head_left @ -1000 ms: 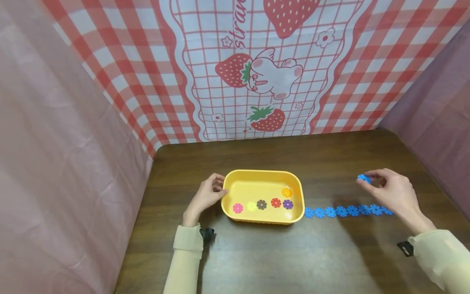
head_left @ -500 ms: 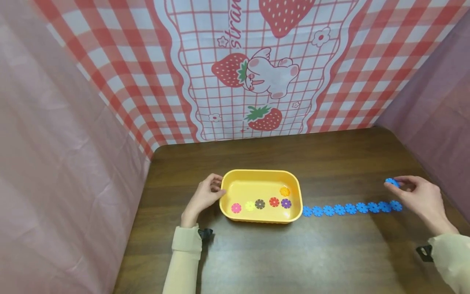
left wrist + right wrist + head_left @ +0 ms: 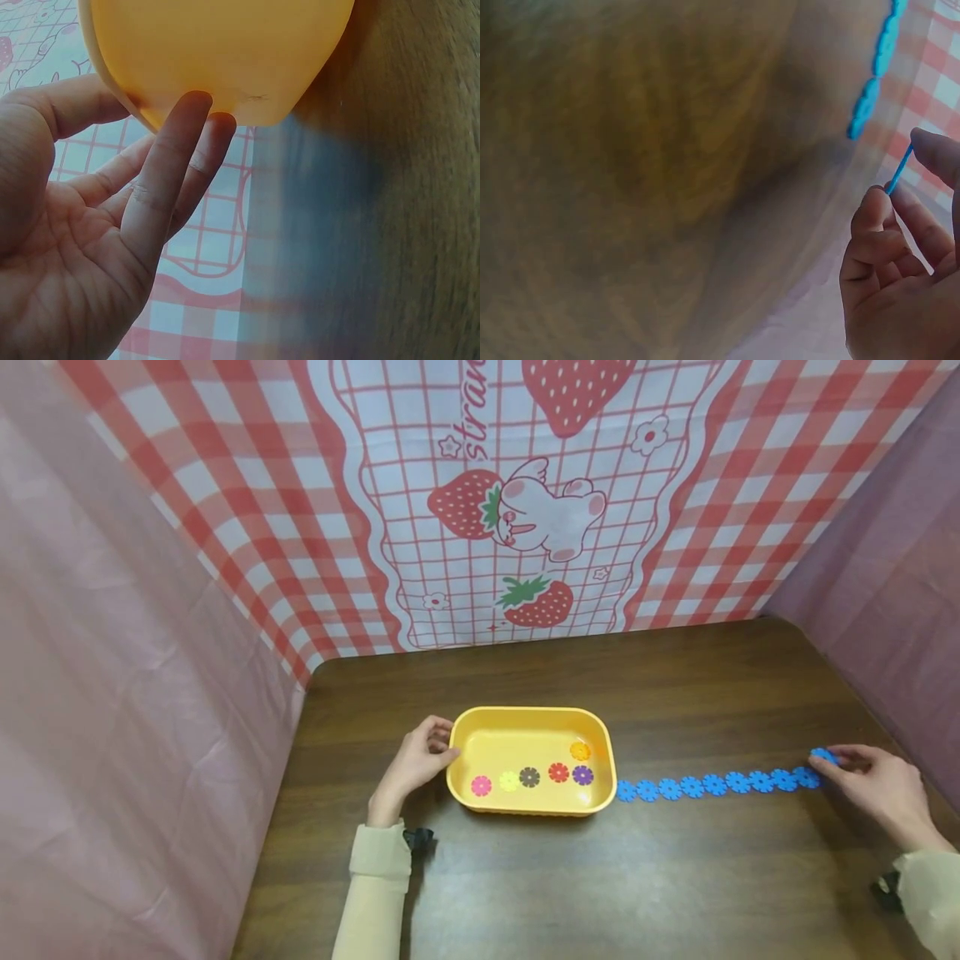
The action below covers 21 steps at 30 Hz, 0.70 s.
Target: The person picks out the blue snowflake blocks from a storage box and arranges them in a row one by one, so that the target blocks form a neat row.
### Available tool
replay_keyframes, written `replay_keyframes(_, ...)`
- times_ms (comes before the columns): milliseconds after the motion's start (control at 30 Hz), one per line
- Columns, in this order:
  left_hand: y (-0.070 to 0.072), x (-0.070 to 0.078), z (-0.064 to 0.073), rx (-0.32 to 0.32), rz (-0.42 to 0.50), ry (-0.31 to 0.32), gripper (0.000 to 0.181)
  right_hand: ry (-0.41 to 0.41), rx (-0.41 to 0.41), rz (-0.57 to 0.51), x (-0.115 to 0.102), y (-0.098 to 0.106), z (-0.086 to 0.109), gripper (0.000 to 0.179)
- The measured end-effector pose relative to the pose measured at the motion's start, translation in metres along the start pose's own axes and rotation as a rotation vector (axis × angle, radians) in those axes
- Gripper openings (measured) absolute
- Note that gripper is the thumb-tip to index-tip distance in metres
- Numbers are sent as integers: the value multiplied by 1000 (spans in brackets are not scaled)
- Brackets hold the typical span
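In the head view, my left hand [image 3: 414, 762] holds the left end of a yellow plastic basin [image 3: 517, 739]. The left wrist view has the thumb hooked over the rim and fingertips against the outer wall [image 3: 225, 52]. My right hand [image 3: 879, 783] pinches one blue snowflake disc [image 3: 823, 757] by its edges, between thumb and fingertips. That disc is close above the right end of a row of blue snowflake discs [image 3: 715, 785], which runs rightward from the basin. Seen edge-on in the right wrist view, the pinched disc [image 3: 900, 169] is apart from the row [image 3: 865, 109].
Inside the basin lie several single snowflake discs: pink [image 3: 481, 786], yellow [image 3: 509, 781], brown [image 3: 529, 777], red [image 3: 558, 772], purple [image 3: 582, 775] and orange [image 3: 580, 751]. A strawberry-print cloth [image 3: 540, 527] hangs behind the wooden table [image 3: 600, 877], with pink curtains [image 3: 135, 693] at both sides.
My right hand has carried the blue snowflake disc rightward along the row, then lowered it near the row's right end. My left hand stays at the basin.
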<state>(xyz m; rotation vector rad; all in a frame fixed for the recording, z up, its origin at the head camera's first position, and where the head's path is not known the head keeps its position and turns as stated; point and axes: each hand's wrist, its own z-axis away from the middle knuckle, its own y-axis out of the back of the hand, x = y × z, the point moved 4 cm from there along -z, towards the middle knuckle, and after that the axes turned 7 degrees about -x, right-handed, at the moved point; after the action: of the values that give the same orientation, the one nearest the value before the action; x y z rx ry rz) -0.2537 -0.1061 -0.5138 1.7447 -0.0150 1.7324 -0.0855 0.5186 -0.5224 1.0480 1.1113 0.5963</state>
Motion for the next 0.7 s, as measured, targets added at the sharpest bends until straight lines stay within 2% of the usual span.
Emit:
replay_keyframes(400, 0, 0, -1, -2, 7, -22, 36, 1, -86, 39, 23, -7, 3, 65)
replay_keyframes(700, 0, -1, 0, 10, -14, -28, 36, 43, -76, 52, 27, -11, 4, 60)
